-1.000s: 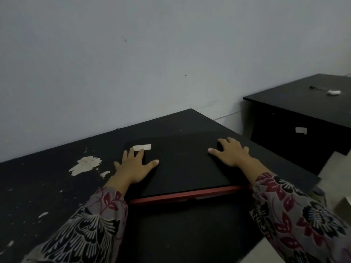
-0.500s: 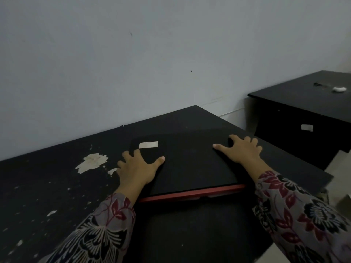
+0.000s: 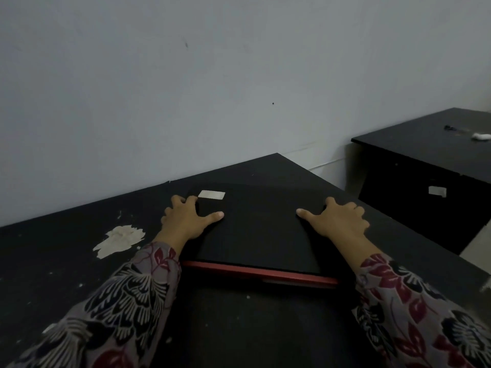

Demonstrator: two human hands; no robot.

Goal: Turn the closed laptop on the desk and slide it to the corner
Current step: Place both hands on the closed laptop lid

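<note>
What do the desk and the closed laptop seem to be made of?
The desk looks like pressed board or wood under a thin matte black coating: the pale patch shows where it has flaked away. The laptop seems matte black plastic, with a glossier red strip along its near edge; in this dim light metal cannot be ruled out.

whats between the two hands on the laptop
Head view: only bare black laptop lid between left hand and right hand; a white sticker sits behind, by the left fingertips.

Bkgd we noted
Grey wall (image 3: pixel 239 75); black cabinet (image 3: pixel 425 160) stood at rt, small white obj (image 3: pixel 480 136) on top, pale label (image 3: pixel 437 191) on front.
</note>
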